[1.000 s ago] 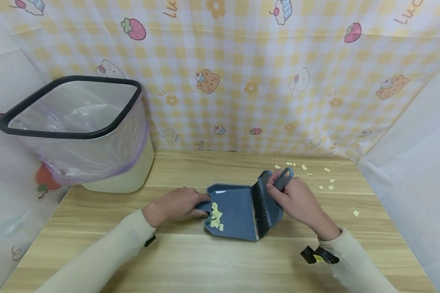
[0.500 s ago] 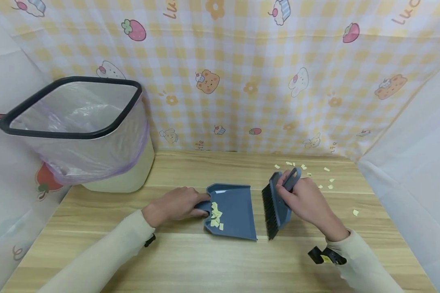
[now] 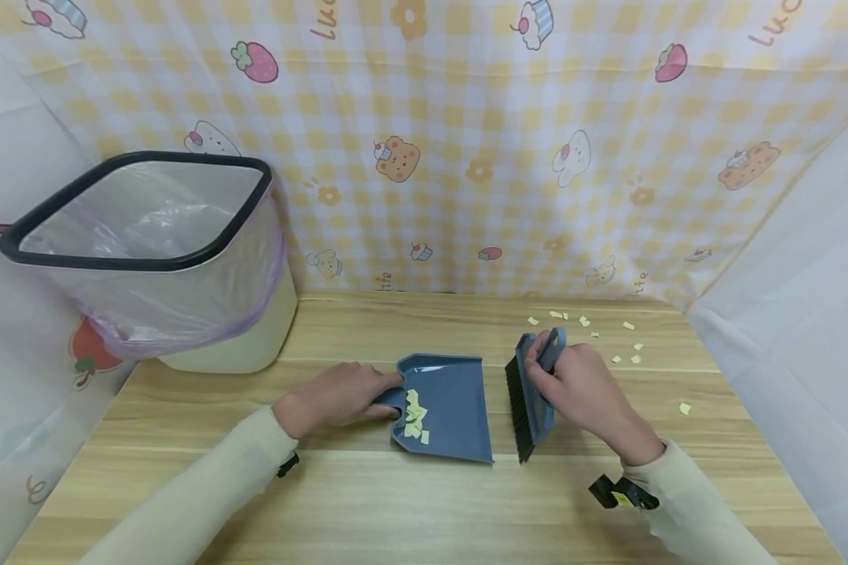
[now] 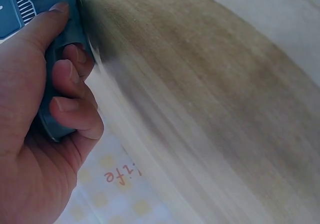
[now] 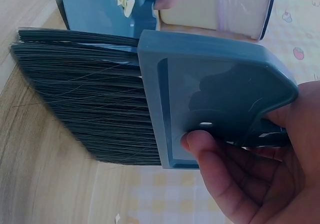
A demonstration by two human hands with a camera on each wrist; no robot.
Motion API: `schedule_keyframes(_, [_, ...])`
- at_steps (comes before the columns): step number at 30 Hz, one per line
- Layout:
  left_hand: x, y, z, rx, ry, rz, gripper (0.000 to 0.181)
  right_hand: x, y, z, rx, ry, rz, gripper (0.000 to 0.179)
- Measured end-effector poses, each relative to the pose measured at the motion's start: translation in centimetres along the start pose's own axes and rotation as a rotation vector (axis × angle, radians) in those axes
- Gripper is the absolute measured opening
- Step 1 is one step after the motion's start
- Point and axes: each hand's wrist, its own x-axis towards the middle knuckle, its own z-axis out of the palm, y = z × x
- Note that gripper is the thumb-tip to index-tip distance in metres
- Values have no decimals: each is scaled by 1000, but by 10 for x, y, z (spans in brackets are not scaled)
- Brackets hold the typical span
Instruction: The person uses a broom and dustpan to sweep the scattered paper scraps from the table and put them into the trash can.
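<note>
A: What are we holding on the left side?

B: With the left hand we are gripping the dustpan by its handle. In the left wrist view our fingers are wrapping round that handle while the thumb is resting along it.

A: And where is the dustpan sitting?

B: It is lying on the desk, in front of us near the middle, and its straight open edge is facing right. A cluster of yellow scraps is resting inside, at the handle end.

A: What are we doing on the right?

B: With the right hand we are grasping the brush, one fingertip pressing against its flat face. Its dark bristles are pointing towards the dustpan's open edge, just beside it but apart. We are not managing to tell whether they are touching the desk.

A: Are we seeing anything else?

B: Loose scraps are lying scattered beyond the right hand, a single one sitting nearer us on the right. A cream bin is standing at the far left, its clear liner hanging over the outside below a black rim. Behind everything, a checked cloth is hanging.
</note>
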Motion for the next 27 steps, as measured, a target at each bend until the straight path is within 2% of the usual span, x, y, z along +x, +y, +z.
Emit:
schedule_keyframes(16, [0,0,-1,30,21,-8,28,1,-1,1,20,6,25,16])
schedule_keyframes(27, [-6,2,-11,54,26,-19,30,-1,1,1,27,8,38,16])
